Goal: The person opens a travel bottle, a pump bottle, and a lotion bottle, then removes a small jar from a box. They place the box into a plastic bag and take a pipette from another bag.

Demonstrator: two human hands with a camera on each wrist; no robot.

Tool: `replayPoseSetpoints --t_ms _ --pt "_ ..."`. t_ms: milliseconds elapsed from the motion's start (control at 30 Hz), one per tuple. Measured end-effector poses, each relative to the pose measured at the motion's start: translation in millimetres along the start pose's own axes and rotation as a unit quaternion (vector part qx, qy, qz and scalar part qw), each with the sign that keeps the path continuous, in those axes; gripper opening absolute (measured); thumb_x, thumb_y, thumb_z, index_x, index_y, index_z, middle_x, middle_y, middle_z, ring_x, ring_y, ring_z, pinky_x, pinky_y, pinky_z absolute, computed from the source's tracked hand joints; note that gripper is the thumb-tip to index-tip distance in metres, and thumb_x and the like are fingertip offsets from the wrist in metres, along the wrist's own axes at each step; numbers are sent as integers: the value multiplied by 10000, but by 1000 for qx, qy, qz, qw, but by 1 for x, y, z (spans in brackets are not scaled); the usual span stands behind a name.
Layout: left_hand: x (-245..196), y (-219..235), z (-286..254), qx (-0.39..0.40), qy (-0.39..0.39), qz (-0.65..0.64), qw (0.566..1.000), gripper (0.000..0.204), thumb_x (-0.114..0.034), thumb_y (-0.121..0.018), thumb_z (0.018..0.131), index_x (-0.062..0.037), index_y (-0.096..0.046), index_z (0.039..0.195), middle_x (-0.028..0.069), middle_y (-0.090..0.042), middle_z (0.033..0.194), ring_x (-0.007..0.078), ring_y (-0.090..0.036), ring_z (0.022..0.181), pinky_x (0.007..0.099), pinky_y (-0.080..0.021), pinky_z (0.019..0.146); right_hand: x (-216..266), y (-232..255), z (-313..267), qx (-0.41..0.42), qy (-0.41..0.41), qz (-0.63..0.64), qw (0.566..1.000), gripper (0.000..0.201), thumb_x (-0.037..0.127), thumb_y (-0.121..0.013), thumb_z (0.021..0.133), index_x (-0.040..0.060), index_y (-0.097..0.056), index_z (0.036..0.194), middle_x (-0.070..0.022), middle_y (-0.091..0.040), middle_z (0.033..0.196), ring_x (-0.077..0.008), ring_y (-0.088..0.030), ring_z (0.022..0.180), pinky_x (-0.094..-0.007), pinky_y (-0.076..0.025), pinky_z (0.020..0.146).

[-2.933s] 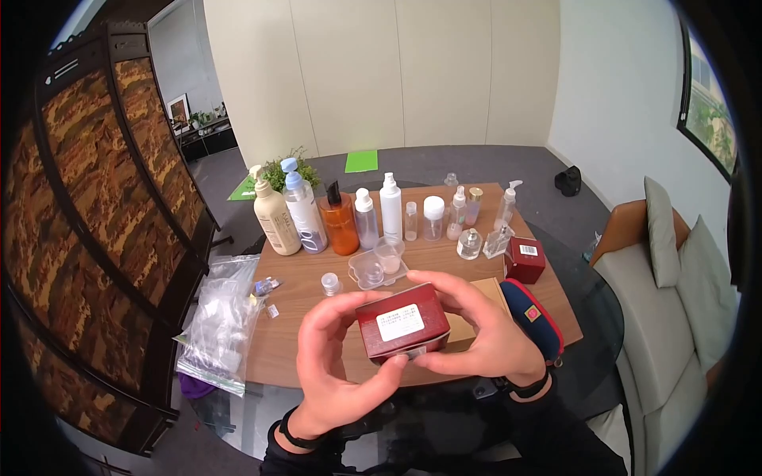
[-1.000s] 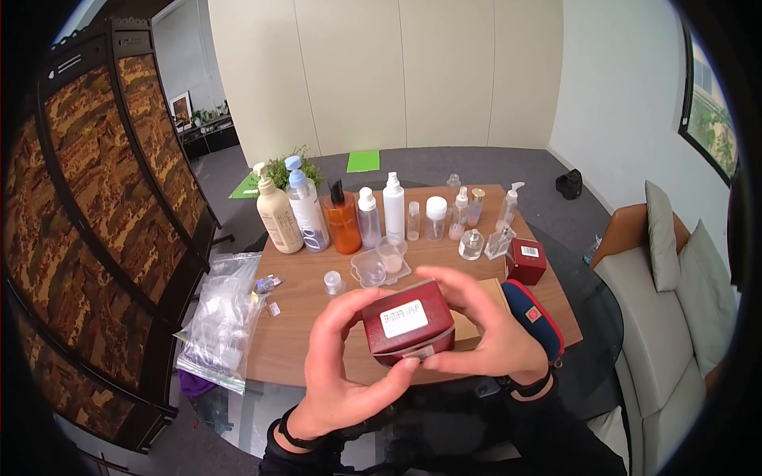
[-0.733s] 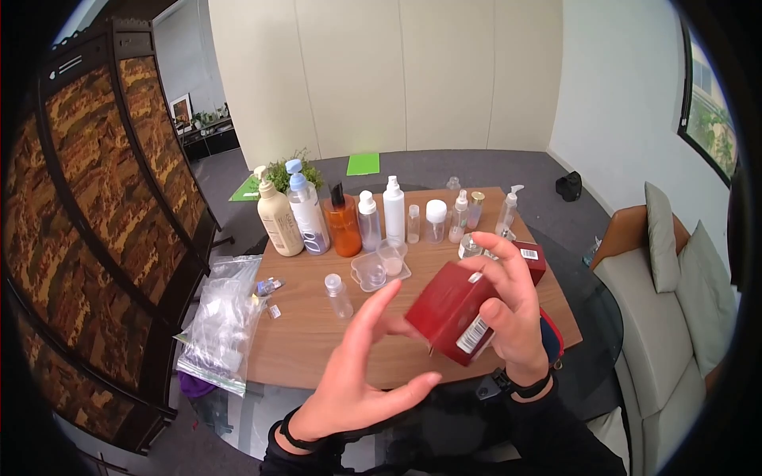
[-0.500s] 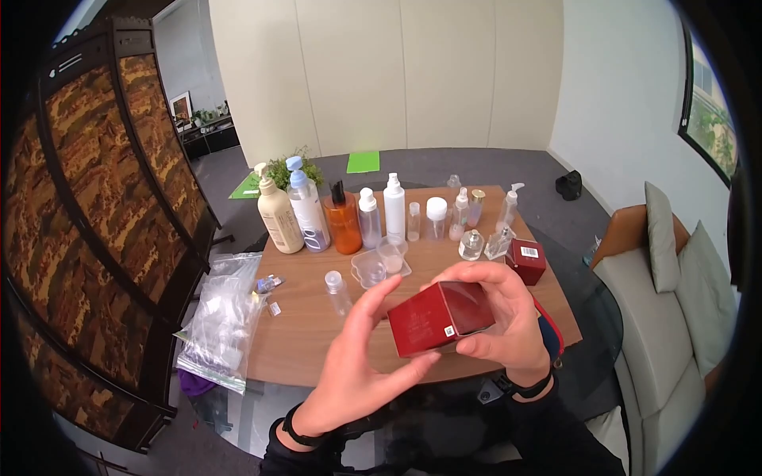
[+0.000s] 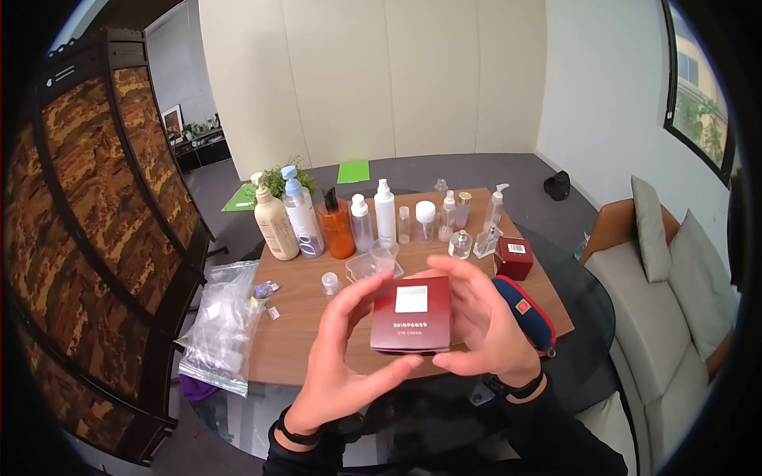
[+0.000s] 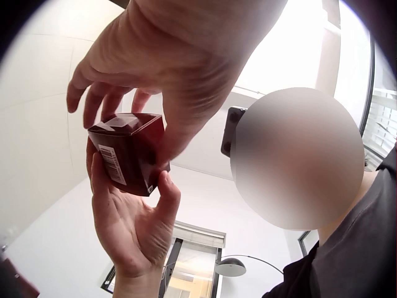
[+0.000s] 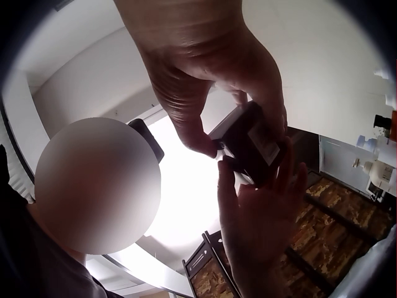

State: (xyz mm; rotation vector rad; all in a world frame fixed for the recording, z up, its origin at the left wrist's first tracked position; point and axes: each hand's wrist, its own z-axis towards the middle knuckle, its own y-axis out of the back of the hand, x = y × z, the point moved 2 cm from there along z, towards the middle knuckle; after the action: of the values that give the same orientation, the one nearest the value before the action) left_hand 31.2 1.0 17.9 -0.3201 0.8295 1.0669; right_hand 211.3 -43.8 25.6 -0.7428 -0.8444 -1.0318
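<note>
A dark red box (image 5: pixel 411 316) with a pale square and small lettering on its facing side is held up over the near part of the wooden table (image 5: pixel 298 333). The left hand (image 5: pixel 341 357) grips it from the left and the right hand (image 5: pixel 488 333) from the right, thumbs at its lower edge. In the left wrist view the box (image 6: pixel 127 152) shows a barcode label, with the left hand (image 6: pixel 167 56) above and the right hand (image 6: pixel 133 230) below. The right wrist view shows the box (image 7: pixel 251 146) darkly between the right hand (image 7: pixel 211 68) and the left hand (image 7: pixel 257 223).
Several bottles stand along the table's back, among them an amber one (image 5: pixel 336 230). A second red box (image 5: pixel 513 259) and a navy pouch (image 5: pixel 524 313) lie at the right. A clear tray (image 5: pixel 373 266) and small bottle (image 5: pixel 330 283) are beyond the hands; plastic bags (image 5: pixel 218 321) hang left.
The box has turned from its labelled side, through a tilted position in the right hand, to the lettered side. The left hand came off it and grips it again. The view has shifted slightly.
</note>
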Motion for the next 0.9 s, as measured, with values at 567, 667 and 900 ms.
replayPoseSetpoints --t_ms 567,667,900 --pt "6 5 -1 7 -77 142 987 856 -44 -866 600 -58 -403 1320 177 -443 1325 289 -469 1243 427 -417 1019 -5 13 7 73 17 -104 992 754 -58 -694 718 100 -346 1367 -146 -226 1518 -260 -391 1338 -394 -378 1072" --pt "8 5 -2 5 -77 127 989 850 -37 -863 596 -56 -409 1315 180 -437 1331 288 -471 1241 426 -417 1020 -5 13 7 76 17 -113 991 749 -53 -708 722 106 -351 1361 -142 -236 1514 -262 -403 1330 -397 -387 1071" --pt "2 0 -1 -30 -63 107 992 737 -33 -830 623 -40 -479 1272 162 -520 1280 306 -492 1215 400 -407 1009 -6 14 7 76 20 -118 990 738 -52 -715 730 116 -358 1354 -139 -243 1512 -261 -414 1322 -394 -405 1061"
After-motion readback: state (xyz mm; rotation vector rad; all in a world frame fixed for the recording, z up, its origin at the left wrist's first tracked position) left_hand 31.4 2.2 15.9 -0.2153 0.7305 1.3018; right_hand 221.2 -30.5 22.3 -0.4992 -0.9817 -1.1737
